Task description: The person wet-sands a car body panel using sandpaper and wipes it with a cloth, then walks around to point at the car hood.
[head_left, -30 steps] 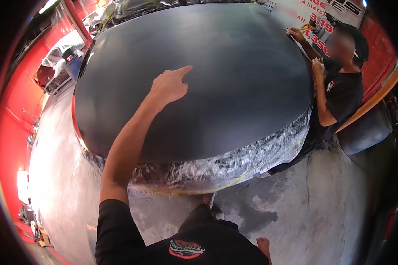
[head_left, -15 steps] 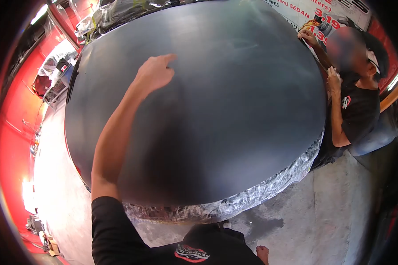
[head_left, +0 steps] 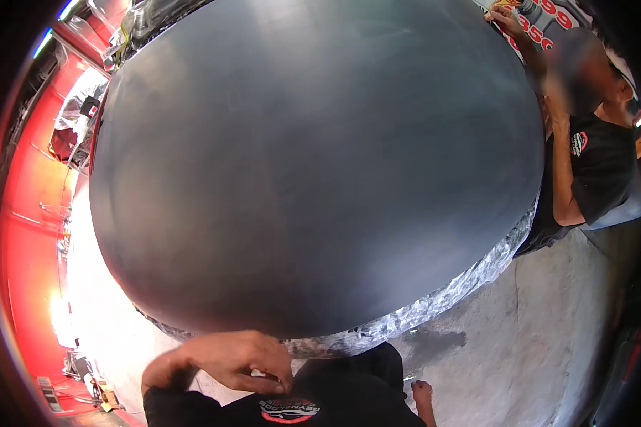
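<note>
A broad, dark grey, matte car hood [head_left: 313, 164] fills the middle of the head view. Along its near edge runs crinkled clear plastic film [head_left: 434, 306]. My left hand [head_left: 242, 359] is drawn in close to my chest, just this side of the hood's near edge, with its fingers curled. A small white spot shows between thumb and fingers; I cannot tell whether it is a thing held. Low at my side, above the floor, my right hand [head_left: 422, 393] is closed, and whatever may be inside it is hidden.
Against the hood's right side leans a co-worker in a black shirt [head_left: 598, 156], one hand [head_left: 504, 20] at its far right edge. A red wall [head_left: 32, 249] and bagged items [head_left: 75, 121] stand left. A dark stain marks the concrete floor [head_left: 527, 320].
My left hand has come back from over the hood, where its index finger was extended, to my chest, fingers now curled. The view has shifted slightly. My right hand stays low.
</note>
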`<state>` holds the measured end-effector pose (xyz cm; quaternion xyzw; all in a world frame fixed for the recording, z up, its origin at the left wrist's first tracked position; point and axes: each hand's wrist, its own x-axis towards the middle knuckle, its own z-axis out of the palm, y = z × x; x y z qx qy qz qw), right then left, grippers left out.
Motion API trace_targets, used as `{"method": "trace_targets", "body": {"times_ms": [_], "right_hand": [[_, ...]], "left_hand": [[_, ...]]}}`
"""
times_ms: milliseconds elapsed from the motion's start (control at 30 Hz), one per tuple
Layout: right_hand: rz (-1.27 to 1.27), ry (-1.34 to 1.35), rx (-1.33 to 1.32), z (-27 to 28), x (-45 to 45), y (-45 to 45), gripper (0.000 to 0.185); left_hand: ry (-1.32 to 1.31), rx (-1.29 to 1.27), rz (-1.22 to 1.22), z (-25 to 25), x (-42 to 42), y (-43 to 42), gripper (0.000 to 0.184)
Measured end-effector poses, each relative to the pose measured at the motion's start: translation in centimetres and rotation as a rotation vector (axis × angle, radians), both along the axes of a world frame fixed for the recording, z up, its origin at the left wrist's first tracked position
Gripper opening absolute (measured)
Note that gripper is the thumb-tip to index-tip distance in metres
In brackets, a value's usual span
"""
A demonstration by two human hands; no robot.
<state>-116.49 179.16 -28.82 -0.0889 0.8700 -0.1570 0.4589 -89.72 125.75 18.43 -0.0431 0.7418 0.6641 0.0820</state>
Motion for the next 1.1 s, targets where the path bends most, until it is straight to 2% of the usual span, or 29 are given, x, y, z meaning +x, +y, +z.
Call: {"method": "trace_targets", "body": {"times_ms": [33,100,233,333,433,467,533,567,633,700,733,767,800,900,933,1033,1067,1100], "right_hand": [[0.002,-0.023,-0.003,-0.4,-0.2,0.0,0.039],[0.008,-0.063,-0.012,-1.4,-0.8,0.0,0.039],[0.163,0.011,0.044,-1.9,-4.0,-0.7,0.039],[0.286,0.078,-0.061,-2.3,-7.9,-1.8,0.040],[0.459,0.100,0.005,-2.1,-12.9,-4.4,0.039],[0.348,0.151,-0.087,-1.8,-13.9,-4.7,0.036],[0.323,0.198,-0.152,-3.0,-16.4,-4.6,0.037],[0.308,0.221,-0.184,-3.6,-17.4,-4.5,0.037],[0.224,0.130,-0.134,-1.3,-18.6,-5.4,0.039],[0.226,0.143,-0.143,-2.2,-19.8,-4.6,0.040],[0.258,0.159,-0.142,-3.1,-20.3,-4.0,0.039],[0.290,0.172,-0.142,-4.3,-20.6,-3.1,0.037],[0.320,0.182,-0.138,-5.4,-20.8,-2.4,0.036],[0.654,0.193,-0.125,-7.1,-21.7,-1.3,0.034],[0.574,0.175,-0.159,-7.4,-21.7,-0.9,0.035],[0.418,0.125,-0.223,-7.0,-21.3,-1.3,0.036],[0.412,0.115,-0.218,-6.8,-21.2,-1.7,0.036],[0.405,0.107,-0.212,-6.5,-21.2,-2.3,0.037]], "left_hand": [[-0.083,0.116,-0.018,-1.6,0.7,1.2,0.013],[-0.188,0.187,0.009,-3.2,1.0,3.2,0.016],[-0.303,0.180,0.170,-7.1,2.6,7.5,0.021],[-0.435,0.136,0.317,-10.3,3.4,11.0,0.027],[-0.735,0.149,0.452,-13.7,4.0,14.8,0.028],[-0.753,0.026,0.492,-17.1,5.3,16.7,0.028],[-0.750,-0.565,0.398,-26.3,9.4,21.3,0.021],[-0.939,-0.773,0.444,-29.1,10.3,23.7,0.024],[-1.063,-0.863,0.456,-32.8,11.9,26.9,0.031],[-1.086,-0.591,0.544,-40.7,16.7,31.5,0.034],[-0.940,-0.538,0.501,-43.2,18.7,34.0,0.035],[-0.957,-0.334,0.667,-41.2,17.2,34.6,0.037],[-0.944,-0.362,0.634,-40.4,16.4,35.5,0.037],[-0.874,-0.491,0.470,-39.1,15.9,36.3,0.036],[-0.842,-0.538,0.410,-38.8,15.7,36.7,0.036],[-1.052,-0.304,0.784,-36.8,12.1,35.5,0.033],[-0.827,-0.430,0.733,-36.4,12.1,34.7,0.033],[-0.821,-0.531,0.710,-38.9,13.0,34.7,0.034]]}}
